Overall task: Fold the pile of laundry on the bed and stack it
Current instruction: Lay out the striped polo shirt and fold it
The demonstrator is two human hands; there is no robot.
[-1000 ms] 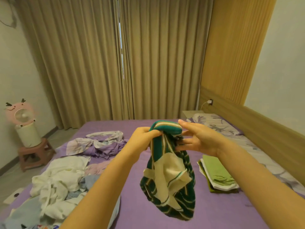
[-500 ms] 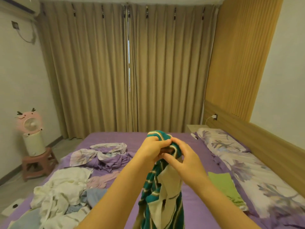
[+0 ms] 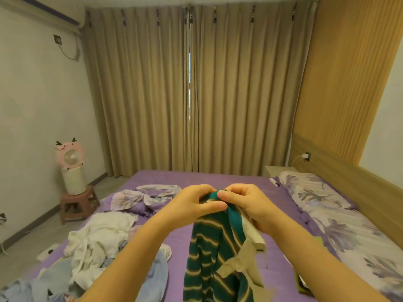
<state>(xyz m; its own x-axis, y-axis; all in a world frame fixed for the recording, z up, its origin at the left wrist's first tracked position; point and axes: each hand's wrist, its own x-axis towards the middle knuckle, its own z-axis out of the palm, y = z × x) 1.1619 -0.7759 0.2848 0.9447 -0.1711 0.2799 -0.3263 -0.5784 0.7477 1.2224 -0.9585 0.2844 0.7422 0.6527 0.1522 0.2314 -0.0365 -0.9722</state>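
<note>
Striped top [image 3: 209, 253] held up over near bed [image 3: 261, 192], both hands pinching its top edge: left hand [image 3: 194, 205], right hand [image 3: 246, 203]. Step: finding edges (judged). Next: spread flat, fold. Unfolded pile [image 3: 98, 240] left.

Left hand [image 3: 192, 203] and right hand [image 3: 250, 205] pinch the green striped garment [image 3: 209, 253] above the bed [image 3: 174, 177].

You hold up a green garment [image 3: 209, 253] with cream stripes and a beige button placket, bunched at its top, hanging over the purple bed [image 3: 257, 188]; the unfolded pile [image 3: 102, 240] of white and pale-blue laundry sprawls at your left.
</note>
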